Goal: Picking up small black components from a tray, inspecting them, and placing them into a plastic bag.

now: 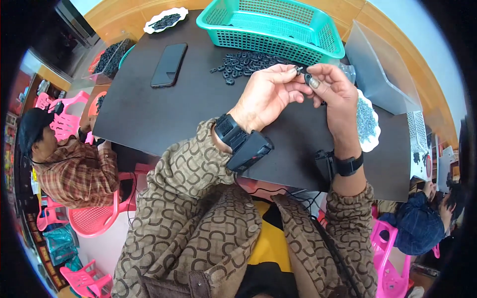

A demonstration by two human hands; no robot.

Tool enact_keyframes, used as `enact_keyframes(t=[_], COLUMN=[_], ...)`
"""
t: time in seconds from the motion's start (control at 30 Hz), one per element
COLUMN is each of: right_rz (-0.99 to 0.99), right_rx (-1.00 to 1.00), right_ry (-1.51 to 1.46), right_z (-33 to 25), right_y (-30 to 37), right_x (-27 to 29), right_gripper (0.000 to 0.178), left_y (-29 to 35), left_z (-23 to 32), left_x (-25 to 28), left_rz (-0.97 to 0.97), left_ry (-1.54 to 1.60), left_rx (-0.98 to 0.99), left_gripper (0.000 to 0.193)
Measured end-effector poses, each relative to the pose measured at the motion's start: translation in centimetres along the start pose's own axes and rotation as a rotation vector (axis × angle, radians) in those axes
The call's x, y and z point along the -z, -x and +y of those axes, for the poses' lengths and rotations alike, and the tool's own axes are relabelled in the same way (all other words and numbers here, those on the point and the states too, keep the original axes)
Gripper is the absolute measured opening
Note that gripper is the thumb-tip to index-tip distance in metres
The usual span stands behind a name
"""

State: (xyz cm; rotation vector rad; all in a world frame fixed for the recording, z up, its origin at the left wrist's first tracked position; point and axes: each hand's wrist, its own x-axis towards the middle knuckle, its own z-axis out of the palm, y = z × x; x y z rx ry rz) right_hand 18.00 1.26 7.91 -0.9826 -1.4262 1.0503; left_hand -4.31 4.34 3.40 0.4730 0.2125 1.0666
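Above the dark table, my left hand pinches a small black piece between thumb and forefinger. Close beside it, the thumb and fingers of my right hand grip a small black oval part. The two pieces are nearly together; whether they touch I cannot tell. Just beyond my left hand lies a loose pile of black ring-shaped parts. To the right of my right wrist, a white scalloped plate holds many thin, grey metal-looking pieces.
A green plastic basket stands at the far side, with a translucent bin to its right. A black phone lies left on the table. Another white plate holds dark pieces. People sit at left and right.
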Motion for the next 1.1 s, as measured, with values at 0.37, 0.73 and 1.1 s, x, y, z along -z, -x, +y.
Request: enact_keyframes(t=[0.37, 0.73, 1.1], right_rz=[0.011, 0.224, 0.116], right_rx=[0.066, 0.477, 0.648], right_ry=[0.235, 0.653, 0.973], right_z=[2.3, 3.0, 3.2], right_y=[-0.4, 1.0, 0.7], right_x=[-0.6, -3.0, -5.1], right_gripper=[0.019, 0.012, 0.019], left_y=[-1.1, 1.3, 0.4], left_z=[-0.9, -0.2, -1.2], left_x=[2.3, 2.7, 5.3], left_rz=[0.079, 0.135, -0.154], left_ry=[0.064, 0.154, 0.291], left_rx=[0.033, -0.002, -0.041], left_gripper=[0.013, 0.019, 0.013])
